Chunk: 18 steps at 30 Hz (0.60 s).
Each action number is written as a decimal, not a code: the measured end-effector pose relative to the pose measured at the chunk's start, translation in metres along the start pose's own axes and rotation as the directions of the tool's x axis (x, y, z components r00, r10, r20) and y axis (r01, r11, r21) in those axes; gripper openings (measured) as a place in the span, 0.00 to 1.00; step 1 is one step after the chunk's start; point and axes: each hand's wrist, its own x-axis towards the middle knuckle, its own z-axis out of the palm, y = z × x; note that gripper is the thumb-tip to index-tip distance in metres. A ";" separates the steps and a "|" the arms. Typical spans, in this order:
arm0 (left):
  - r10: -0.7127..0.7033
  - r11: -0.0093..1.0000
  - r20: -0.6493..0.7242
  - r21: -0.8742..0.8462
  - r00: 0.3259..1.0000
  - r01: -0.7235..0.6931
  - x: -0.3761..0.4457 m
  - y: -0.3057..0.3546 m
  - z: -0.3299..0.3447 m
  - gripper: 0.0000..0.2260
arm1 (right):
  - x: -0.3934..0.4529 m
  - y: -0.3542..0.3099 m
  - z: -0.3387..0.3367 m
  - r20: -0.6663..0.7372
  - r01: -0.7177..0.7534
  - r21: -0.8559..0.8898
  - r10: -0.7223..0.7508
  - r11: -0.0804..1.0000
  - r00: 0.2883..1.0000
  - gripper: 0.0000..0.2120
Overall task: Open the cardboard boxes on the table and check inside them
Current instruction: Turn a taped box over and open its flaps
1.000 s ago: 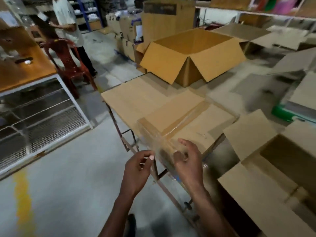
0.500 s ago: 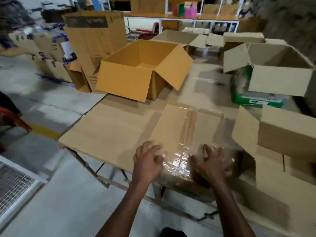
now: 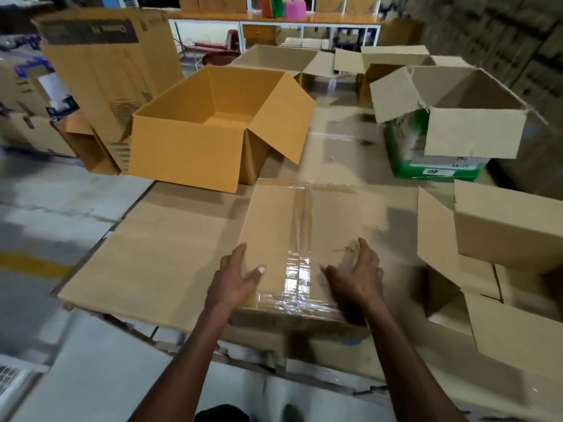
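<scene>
Hands spread wider since before, left hand (image 3: pixel 234 277), right hand (image 3: pixel 358 274), taped box (image 3: pixel 300 229)

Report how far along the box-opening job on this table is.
Done: the orange box, the green-based box and the box at the right edge already stand with flaps open. In hand: the left hand and right hand rest on the taped box, its clear tape still sealing the seam. Left: remove that tape, then check inside.

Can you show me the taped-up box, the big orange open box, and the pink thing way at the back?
taped box (image 3: pixel 274 226), head view, top flap
orange open box (image 3: pixel 182 153), head view, front wall
pink thing (image 3: pixel 295 9), head view, its middle
</scene>
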 end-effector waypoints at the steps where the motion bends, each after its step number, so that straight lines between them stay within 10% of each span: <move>1: 0.002 1.000 0.006 -0.021 1.000 -0.002 0.007 -0.003 -0.005 0.35 | 0.006 -0.003 0.002 0.014 -0.038 0.057 0.038 0.998 0.999 0.55; 7: -0.013 0.992 0.041 -0.126 0.999 0.018 0.056 -0.011 -0.035 0.38 | 0.043 -0.017 -0.003 0.176 -0.164 0.346 0.107 0.924 0.978 0.30; 11: -0.112 0.967 0.163 -0.211 0.980 0.146 0.081 -0.017 -0.051 0.42 | 0.053 -0.019 0.004 0.228 -0.197 0.370 0.116 0.908 0.967 0.41; 18: 0.035 0.950 0.198 -0.310 0.980 0.028 0.081 -0.023 -0.057 0.22 | 0.050 -0.030 0.011 0.154 -0.081 0.399 0.021 0.913 0.988 0.20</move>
